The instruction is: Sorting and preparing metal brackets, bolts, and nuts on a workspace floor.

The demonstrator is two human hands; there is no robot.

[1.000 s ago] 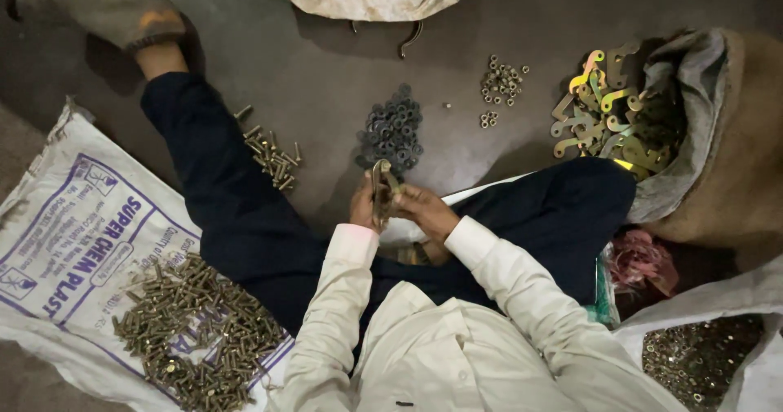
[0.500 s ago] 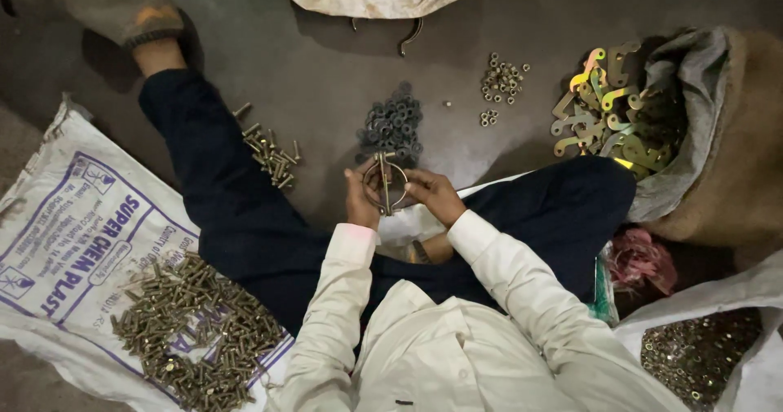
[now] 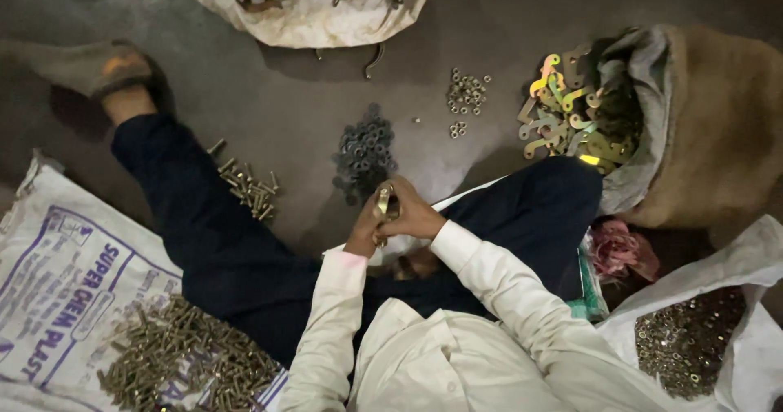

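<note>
While seated on the floor: left hand (image 3: 364,231) and right hand (image 3: 412,216) pressed together, both closed around a small yellowish metal bracket (image 3: 383,201), held above the lap. Just beyond, dark washers (image 3: 364,151); bolts (image 3: 249,190) left; bracket-filled sack (image 3: 652,135) right.

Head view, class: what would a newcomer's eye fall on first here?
Both hands, left hand and right hand, meet at the centre around a small metal part. Shiny yellowish metal brackets spill from a burlap sack upper right, and bolts lie heaped on a printed white sack lower left.
</note>
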